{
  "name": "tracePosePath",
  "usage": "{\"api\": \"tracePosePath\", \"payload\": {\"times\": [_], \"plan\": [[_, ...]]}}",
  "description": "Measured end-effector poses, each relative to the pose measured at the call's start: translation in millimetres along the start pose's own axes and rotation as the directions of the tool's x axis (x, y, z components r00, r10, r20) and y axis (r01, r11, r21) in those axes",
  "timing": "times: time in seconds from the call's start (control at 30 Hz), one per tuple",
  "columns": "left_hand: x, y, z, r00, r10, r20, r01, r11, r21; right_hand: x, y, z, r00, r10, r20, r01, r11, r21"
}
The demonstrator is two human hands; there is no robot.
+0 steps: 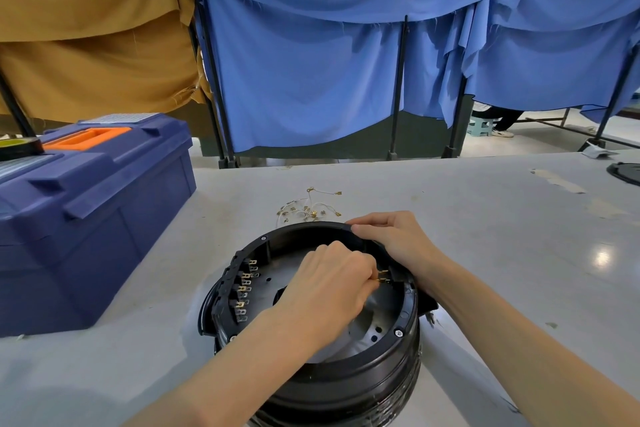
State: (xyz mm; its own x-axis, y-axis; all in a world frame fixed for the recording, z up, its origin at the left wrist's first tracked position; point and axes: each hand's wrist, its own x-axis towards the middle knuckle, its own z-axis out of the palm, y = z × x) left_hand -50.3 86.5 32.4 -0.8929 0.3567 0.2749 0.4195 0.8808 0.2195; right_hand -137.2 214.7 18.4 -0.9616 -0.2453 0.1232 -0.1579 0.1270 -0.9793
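The left hand (332,282) reaches into the middle of the open shell, its fingers curled tight and pinching a small brass terminal (383,277) at their tips. The terminal lies nearly level, its long axis running left to right, and its free end points right, toward the inner wall of the black housing (346,388), which it meets or nearly meets; the contact itself is too small to judge. The right hand (393,241) lies over the far right part of the housing's rim, fingers curled over the edge and holding it, with the wrist crossing the rim just above the terminal. The housing is round and sits upright with its open side up, on the near middle of the grey table (502,229). Along its left inner wall a row of terminals (246,288) runs from far to near, their tabs pointing inward to the right. Just beyond the housing, loose wires (311,210) with brass ends lie in a small tangle on the table. A blue toolbox (93,229) with an orange handle stands at the left. Behind the table hang a blue cloth (311,62) and a brown cloth (93,45).
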Motion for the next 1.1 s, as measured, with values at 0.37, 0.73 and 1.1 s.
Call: {"api": "tracePosePath", "payload": {"times": [0.37,0.73,1.1], "plan": [[4.5,4.6,-2.8,1.0,0.017,0.023,-0.022,0.98,0.197,3.1,3.4,-0.2,1.0,0.003,-0.003,-0.003,1.0,0.0],[4.3,3.4,-4.2,0.995,0.078,0.064,-0.095,0.939,0.331,4.4,4.7,0.1,1.0,-0.015,-0.013,0.015,1.0,-0.012],[4.8,1.9,-3.2,0.995,0.073,0.073,-0.091,0.953,0.29,7.4,7.2,2.1,0.998,-0.022,-0.056,0.019,0.998,-0.058]]}}
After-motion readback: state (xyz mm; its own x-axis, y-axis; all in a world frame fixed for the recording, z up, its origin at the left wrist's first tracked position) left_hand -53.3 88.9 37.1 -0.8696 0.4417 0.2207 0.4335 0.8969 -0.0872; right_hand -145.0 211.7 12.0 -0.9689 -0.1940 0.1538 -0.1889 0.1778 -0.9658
